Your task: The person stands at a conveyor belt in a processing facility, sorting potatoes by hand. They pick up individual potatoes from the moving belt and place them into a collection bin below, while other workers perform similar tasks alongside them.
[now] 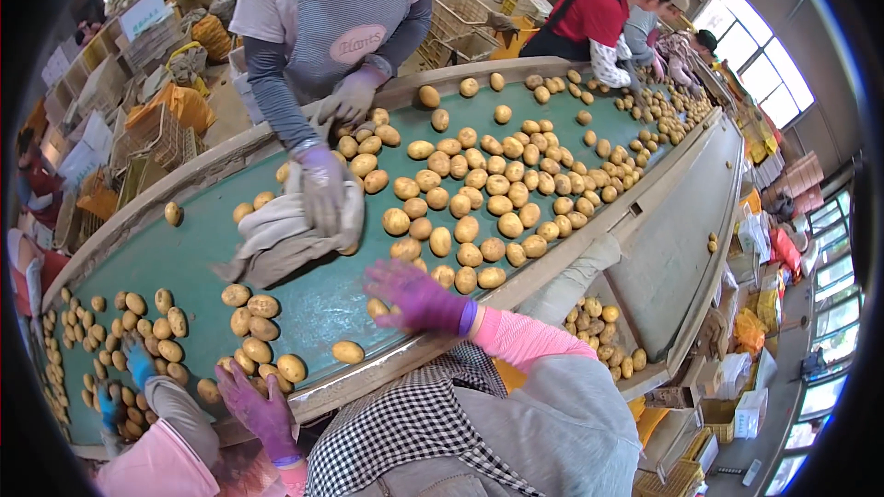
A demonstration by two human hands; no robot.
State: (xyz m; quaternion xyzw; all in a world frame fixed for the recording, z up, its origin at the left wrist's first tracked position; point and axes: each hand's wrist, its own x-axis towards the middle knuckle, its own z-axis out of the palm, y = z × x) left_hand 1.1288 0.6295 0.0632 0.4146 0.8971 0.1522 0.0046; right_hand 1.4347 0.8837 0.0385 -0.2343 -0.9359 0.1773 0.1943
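Note:
Both my hands wear purple gloves. My left hand [255, 411] is open at the near edge of the green conveyor belt [322, 322], fingers spread beside a small group of potatoes [261, 330]. My right hand [419, 297] is open too, reaching over the near rim with its fingers stretched to the left. A potato [377, 308] shows partly under its fingers. Right of that hand lies a broad spread of potatoes [474, 178]. A single potato [348, 351] sits on the belt between my hands.
Opposite, a person in a striped apron [345, 32] presses a grey cloth [285, 237] on the belt with gloved hands. Blue-gloved hands [140, 366] of another person are at my left. A side chute [603, 327] holds potatoes. More people work at the far right; crates [465, 23] stand behind.

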